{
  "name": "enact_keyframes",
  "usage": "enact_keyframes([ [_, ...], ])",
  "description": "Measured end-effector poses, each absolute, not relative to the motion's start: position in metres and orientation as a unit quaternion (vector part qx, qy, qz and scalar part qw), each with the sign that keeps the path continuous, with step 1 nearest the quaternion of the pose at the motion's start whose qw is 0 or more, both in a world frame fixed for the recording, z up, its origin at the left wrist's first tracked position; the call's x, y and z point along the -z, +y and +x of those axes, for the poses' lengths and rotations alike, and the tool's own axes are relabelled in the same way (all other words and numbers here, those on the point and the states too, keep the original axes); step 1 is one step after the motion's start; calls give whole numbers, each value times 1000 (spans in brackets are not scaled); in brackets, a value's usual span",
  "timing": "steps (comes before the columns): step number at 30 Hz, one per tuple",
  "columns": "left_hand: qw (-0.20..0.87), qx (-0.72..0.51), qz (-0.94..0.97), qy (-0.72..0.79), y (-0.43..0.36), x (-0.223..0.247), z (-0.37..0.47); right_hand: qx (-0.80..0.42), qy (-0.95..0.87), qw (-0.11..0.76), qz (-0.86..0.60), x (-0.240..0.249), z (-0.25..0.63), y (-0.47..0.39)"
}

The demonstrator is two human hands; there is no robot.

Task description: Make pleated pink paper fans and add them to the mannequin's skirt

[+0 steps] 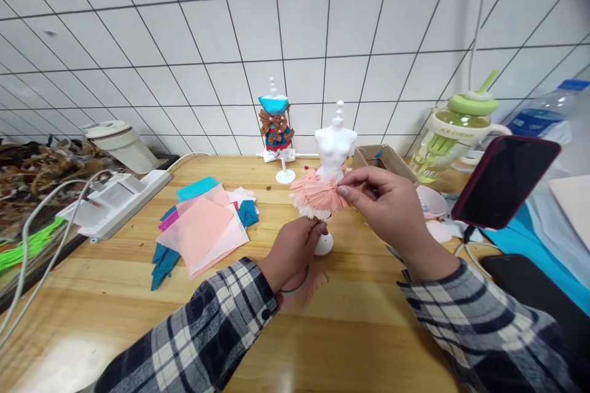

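Observation:
A small white dress-form mannequin [332, 146] stands upright on its round base [324, 245]. Around its waist sits a ruffled peach skirt [318, 191] with a paler, fringed layer below. My right hand [391, 209] is closed, thumb and forefinger pinching the skirt's right edge near the waist. My left hand [295, 252] is closed around the stand just under the skirt; its fingertips are partly hidden. Beneath my left wrist lies a peach scrap [310, 288], and a dark curved loop, perhaps a scissors handle, shows there.
Left of my hands lie stacked peach, white and blue sheets [203, 227]. Behind stands a second dressed mannequin [275, 123]. A power strip [124, 202] and cup [122, 144] are left. Rightward are a cardboard box [385, 159], bottle [454, 135], propped phone [507, 181] and black phone [534, 288].

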State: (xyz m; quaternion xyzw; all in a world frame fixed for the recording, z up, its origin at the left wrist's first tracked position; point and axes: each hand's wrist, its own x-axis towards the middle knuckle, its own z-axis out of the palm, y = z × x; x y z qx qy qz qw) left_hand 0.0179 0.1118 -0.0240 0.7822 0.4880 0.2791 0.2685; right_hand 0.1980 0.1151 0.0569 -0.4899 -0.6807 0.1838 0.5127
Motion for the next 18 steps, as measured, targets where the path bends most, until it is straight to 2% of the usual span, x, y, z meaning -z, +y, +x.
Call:
enact_keyframes([
  [18, 265, -277, 780, 495, 109, 25, 18, -89, -669, 509, -534, -60, 198, 109],
])
